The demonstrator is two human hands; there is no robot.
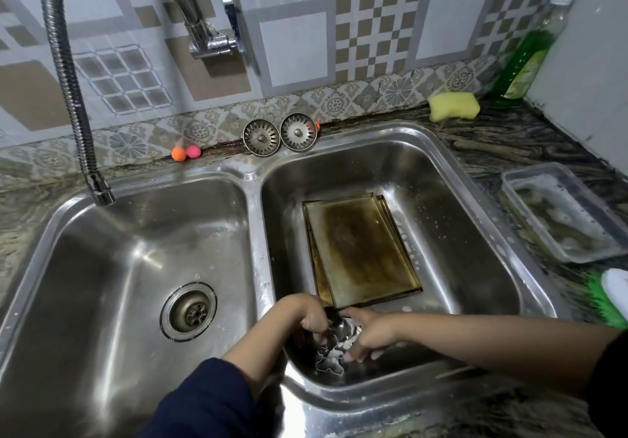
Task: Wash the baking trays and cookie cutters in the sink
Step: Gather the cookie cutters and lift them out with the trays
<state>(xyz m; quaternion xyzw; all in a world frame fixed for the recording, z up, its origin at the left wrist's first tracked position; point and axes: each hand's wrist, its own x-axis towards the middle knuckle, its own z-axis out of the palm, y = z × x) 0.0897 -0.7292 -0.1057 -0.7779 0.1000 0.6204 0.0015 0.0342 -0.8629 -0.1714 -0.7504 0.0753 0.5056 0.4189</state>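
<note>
In the right sink basin, beside the stained baking trays, my left hand and right hand curl their fingers around metal cookie cutters.

The wall tiles are grey-white with tan checks, above a floral-patterned border strip. The bench is dark and streaky like marble. The sink is shiny steel. The baking trays are stained brownish gold. A yellow sponge, a green bottle, an orange ball and a pink ball stand out. The sleeve is navy.
</note>
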